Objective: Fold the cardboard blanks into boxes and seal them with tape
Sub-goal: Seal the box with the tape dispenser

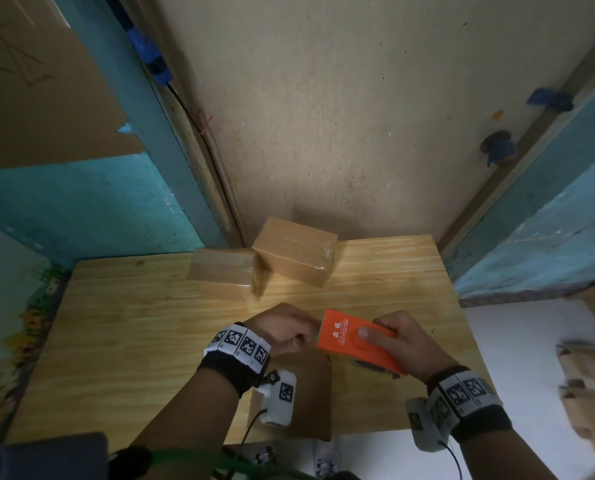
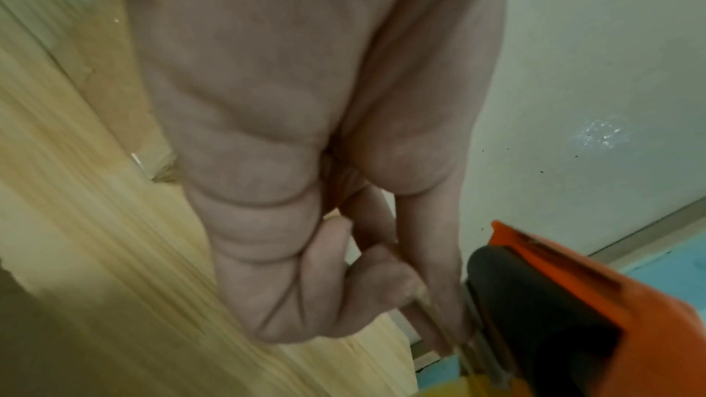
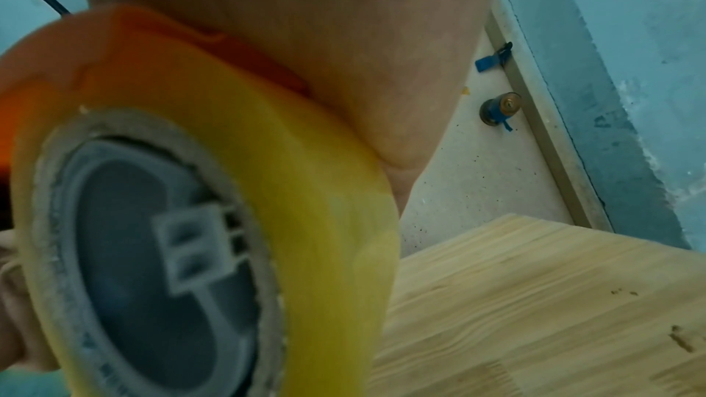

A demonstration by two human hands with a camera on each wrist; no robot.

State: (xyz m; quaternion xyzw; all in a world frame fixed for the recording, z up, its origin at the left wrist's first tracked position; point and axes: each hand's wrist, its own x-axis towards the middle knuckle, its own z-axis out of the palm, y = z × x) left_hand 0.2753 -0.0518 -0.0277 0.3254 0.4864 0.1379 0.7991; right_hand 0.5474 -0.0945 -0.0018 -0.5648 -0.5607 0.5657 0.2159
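Observation:
My right hand (image 1: 375,330) grips an orange tape dispenser (image 1: 353,341) above the near middle of the wooden table (image 1: 133,323), thumb on its top face. The dispenser (image 3: 114,41) carries a yellowish tape roll (image 3: 305,192) with a grey hub. My left hand (image 1: 304,333) is at the dispenser's toothed front edge; its thumb and forefinger (image 2: 439,307) pinch the tape end beside the dispenser (image 2: 611,328), the other fingers curled. Below both hands lies a brown cardboard box (image 1: 310,396) at the table's front edge, largely hidden by my wrists.
Two tape-sealed boxes stand at the table's back, one lower on the left (image 1: 221,275) and one larger on the right (image 1: 294,256). Blurred tan cardboard pieces (image 1: 587,386) lie off the table at the right. A door (image 1: 324,116) rises behind the table.

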